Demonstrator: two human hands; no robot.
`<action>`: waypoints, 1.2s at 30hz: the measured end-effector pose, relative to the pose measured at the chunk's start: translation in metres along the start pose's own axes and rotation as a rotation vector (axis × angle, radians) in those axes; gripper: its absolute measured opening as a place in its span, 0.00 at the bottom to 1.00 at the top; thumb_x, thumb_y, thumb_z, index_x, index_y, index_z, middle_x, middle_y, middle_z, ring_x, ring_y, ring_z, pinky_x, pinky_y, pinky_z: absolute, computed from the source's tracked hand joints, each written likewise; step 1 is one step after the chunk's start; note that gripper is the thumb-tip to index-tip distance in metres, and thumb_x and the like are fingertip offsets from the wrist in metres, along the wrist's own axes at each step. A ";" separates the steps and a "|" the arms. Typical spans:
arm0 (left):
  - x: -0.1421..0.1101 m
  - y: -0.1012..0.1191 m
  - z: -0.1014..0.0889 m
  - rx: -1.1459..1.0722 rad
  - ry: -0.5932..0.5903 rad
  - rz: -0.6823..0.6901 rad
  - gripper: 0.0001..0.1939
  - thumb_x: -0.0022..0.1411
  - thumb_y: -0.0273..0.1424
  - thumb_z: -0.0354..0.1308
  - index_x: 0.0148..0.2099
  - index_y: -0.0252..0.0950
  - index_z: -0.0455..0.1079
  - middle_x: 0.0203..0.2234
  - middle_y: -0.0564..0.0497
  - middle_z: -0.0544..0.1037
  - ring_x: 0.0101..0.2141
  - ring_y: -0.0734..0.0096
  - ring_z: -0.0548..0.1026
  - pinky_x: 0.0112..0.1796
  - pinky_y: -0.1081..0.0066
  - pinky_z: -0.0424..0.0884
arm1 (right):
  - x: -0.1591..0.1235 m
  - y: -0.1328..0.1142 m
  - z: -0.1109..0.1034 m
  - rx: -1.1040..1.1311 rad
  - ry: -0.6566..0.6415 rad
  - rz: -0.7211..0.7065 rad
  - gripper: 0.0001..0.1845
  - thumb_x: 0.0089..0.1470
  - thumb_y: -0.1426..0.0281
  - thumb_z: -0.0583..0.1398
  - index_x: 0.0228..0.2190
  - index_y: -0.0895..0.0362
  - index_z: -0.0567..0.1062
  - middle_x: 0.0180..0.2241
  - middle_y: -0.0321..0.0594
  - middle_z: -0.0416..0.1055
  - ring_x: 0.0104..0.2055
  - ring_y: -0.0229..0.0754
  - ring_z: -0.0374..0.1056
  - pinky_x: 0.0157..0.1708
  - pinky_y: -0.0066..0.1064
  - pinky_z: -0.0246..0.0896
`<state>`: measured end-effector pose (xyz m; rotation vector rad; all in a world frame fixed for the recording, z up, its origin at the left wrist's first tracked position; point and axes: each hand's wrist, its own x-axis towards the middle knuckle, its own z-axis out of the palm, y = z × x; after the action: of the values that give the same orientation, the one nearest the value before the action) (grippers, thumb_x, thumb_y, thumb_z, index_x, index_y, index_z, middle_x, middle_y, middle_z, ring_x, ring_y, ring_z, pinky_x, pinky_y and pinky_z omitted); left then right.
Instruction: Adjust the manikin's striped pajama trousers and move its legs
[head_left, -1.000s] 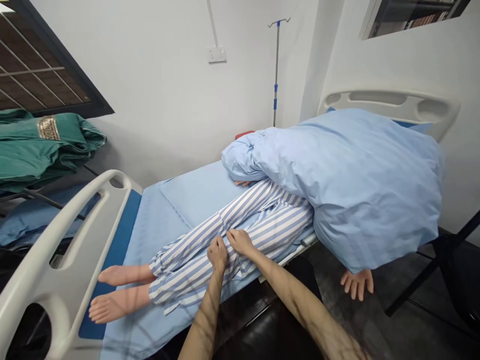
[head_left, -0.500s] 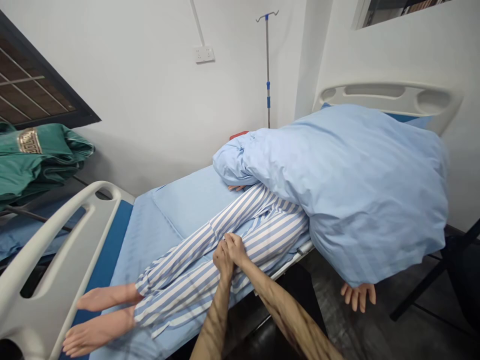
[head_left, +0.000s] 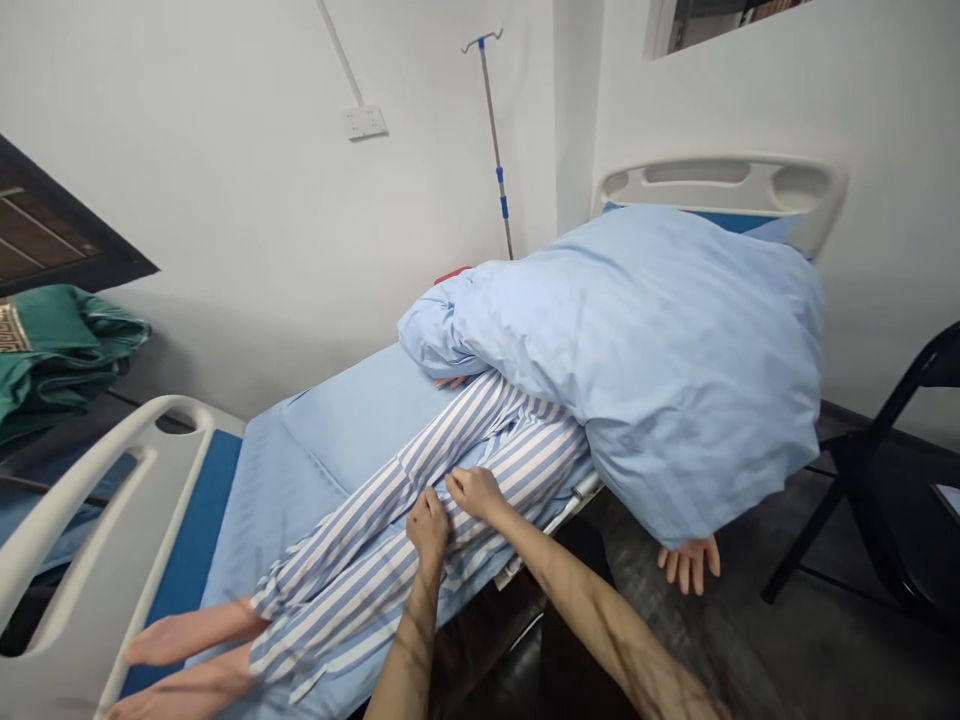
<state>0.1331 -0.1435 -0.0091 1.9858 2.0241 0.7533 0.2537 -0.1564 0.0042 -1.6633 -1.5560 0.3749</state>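
A manikin lies on a hospital bed [head_left: 337, 430] in blue-and-white striped pyjama trousers [head_left: 495, 440]. A light blue duvet [head_left: 645, 340] is heaped over its upper body. Both my hands rest on the near trouser leg around the knee. My left hand [head_left: 429, 522] is curled with its fingers pressed into the fabric. My right hand [head_left: 474, 492] sits just beyond it, fingers bent and gripping the cloth. The manikin's bare feet [head_left: 180, 650] point toward the footboard. One manikin hand [head_left: 690, 565] hangs out below the duvet over the bed's near side.
A white footboard [head_left: 90, 510] stands at the left and a headboard [head_left: 720, 185] at the far right. An IV pole [head_left: 495, 150] stands by the wall. Folded green cloth [head_left: 60, 350] lies at the far left, and a black chair [head_left: 885, 450] is at the right.
Half a second ago my two hands were pressed together on the leg; now they sit slightly apart. The view has swung a little to the right.
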 end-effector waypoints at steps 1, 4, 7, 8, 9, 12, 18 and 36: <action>0.000 0.001 -0.001 -0.050 -0.015 -0.024 0.20 0.67 0.32 0.43 0.22 0.38 0.62 0.22 0.47 0.73 0.26 0.68 0.67 0.31 0.68 0.58 | -0.001 0.003 0.001 -0.006 0.011 0.012 0.16 0.60 0.68 0.56 0.21 0.55 0.71 0.17 0.36 0.68 0.21 0.37 0.61 0.27 0.30 0.38; 0.005 0.015 -0.003 -0.246 -0.014 -0.112 0.20 0.66 0.33 0.43 0.20 0.39 0.57 0.19 0.49 0.69 0.25 0.68 0.65 0.32 0.67 0.60 | -0.001 0.007 0.003 0.087 0.067 0.061 0.19 0.61 0.68 0.55 0.19 0.55 0.68 0.17 0.35 0.66 0.21 0.36 0.60 0.26 0.29 0.39; 0.014 0.042 0.001 -0.461 0.006 -0.177 0.19 0.65 0.34 0.42 0.21 0.40 0.56 0.17 0.52 0.65 0.25 0.69 0.65 0.32 0.68 0.64 | 0.005 0.009 -0.002 0.292 0.093 0.094 0.21 0.61 0.66 0.52 0.17 0.56 0.63 0.16 0.33 0.63 0.22 0.35 0.58 0.25 0.27 0.43; 0.017 0.053 0.004 -0.516 -0.002 -0.175 0.18 0.65 0.35 0.41 0.21 0.40 0.55 0.17 0.53 0.64 0.25 0.70 0.65 0.32 0.69 0.65 | 0.007 0.011 -0.004 0.364 0.100 0.105 0.22 0.61 0.65 0.51 0.17 0.56 0.61 0.16 0.33 0.62 0.22 0.35 0.58 0.25 0.26 0.44; 0.019 0.063 0.007 -0.547 -0.011 -0.174 0.18 0.65 0.35 0.41 0.22 0.40 0.54 0.17 0.53 0.64 0.24 0.71 0.65 0.31 0.69 0.65 | 0.008 0.012 -0.005 0.429 0.109 0.122 0.22 0.61 0.64 0.50 0.17 0.55 0.60 0.16 0.33 0.61 0.22 0.35 0.58 0.25 0.26 0.45; 0.017 0.081 0.018 -0.533 -0.039 -0.191 0.16 0.64 0.34 0.41 0.23 0.40 0.53 0.19 0.52 0.65 0.25 0.71 0.64 0.30 0.70 0.64 | 0.007 0.017 -0.003 0.540 0.167 0.183 0.21 0.60 0.62 0.49 0.17 0.55 0.57 0.17 0.32 0.60 0.23 0.36 0.57 0.25 0.25 0.47; 0.007 0.077 0.027 -0.484 -0.103 -0.179 0.17 0.65 0.37 0.42 0.24 0.39 0.59 0.22 0.48 0.70 0.28 0.67 0.65 0.32 0.67 0.61 | 0.014 0.016 -0.001 0.610 0.160 0.185 0.21 0.58 0.62 0.51 0.16 0.55 0.56 0.16 0.30 0.54 0.23 0.34 0.53 0.24 0.25 0.46; 0.024 0.103 0.037 -0.704 -0.086 -0.010 0.17 0.57 0.36 0.49 0.18 0.39 0.54 0.14 0.57 0.56 0.21 0.75 0.57 0.27 0.71 0.55 | 0.030 0.062 -0.047 0.340 0.105 0.131 0.21 0.54 0.61 0.55 0.16 0.56 0.56 0.15 0.31 0.54 0.23 0.36 0.51 0.29 0.29 0.36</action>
<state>0.2392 -0.1160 0.0145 1.5549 1.4293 1.1526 0.3347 -0.1395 -0.0017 -1.4950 -1.2317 0.5768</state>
